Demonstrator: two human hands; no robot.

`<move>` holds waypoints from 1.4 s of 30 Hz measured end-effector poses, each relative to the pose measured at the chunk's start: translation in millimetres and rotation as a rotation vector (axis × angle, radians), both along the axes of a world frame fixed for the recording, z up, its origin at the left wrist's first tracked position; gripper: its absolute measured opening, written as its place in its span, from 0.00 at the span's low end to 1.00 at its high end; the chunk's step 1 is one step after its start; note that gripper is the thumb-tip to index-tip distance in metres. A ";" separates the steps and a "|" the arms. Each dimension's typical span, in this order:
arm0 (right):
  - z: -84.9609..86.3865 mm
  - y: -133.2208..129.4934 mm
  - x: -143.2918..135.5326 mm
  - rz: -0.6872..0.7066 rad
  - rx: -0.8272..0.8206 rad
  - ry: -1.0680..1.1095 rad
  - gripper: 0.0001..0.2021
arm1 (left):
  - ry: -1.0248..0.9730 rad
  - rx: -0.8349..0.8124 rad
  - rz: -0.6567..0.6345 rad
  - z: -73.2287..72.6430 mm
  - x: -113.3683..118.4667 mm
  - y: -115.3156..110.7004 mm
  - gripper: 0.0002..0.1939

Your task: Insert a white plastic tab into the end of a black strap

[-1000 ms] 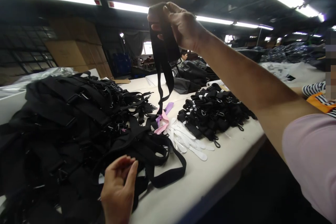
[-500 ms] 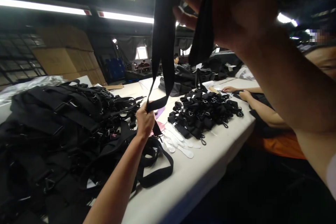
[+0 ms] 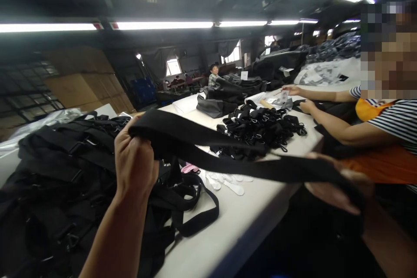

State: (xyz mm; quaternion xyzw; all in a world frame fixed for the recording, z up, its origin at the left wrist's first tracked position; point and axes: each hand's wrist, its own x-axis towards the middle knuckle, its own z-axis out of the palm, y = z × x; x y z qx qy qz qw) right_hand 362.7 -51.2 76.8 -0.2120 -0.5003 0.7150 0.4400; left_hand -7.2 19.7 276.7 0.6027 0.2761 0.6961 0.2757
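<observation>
- A black strap point(image 3: 208, 150) is stretched across the middle of the frame, above the white table point(image 3: 241, 226).
- One end of it is gripped in the closed left hand point(image 3: 135, 160), left of centre.
- The other end is held by the right hand point(image 3: 335, 186) at the lower right; the fingers appear curled around it, though they are blurred.
- A large heap of black straps point(image 3: 58, 169) is seen at the left, on the table.
- A smaller pile of clipped straps point(image 3: 260, 128) lies right of centre, with white plastic pieces point(image 3: 228, 182) just in front of it.
- A co-worker's hands point(image 3: 299, 97) are seen resting on the table at the upper right.
</observation>
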 end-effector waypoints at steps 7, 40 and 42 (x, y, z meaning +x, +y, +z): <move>-61.5 -34.9 -103.3 0.533 -0.209 0.254 0.49 | 0.331 -0.122 -0.105 -21.0 43.6 -22.3 0.09; -11.7 -42.8 -102.5 0.224 0.061 0.198 0.33 | 0.953 0.346 -0.242 -88.2 70.2 -35.7 0.31; -7.9 -41.6 -106.1 0.226 0.059 0.141 0.27 | 1.008 0.478 -0.289 -99.0 72.5 -44.4 0.33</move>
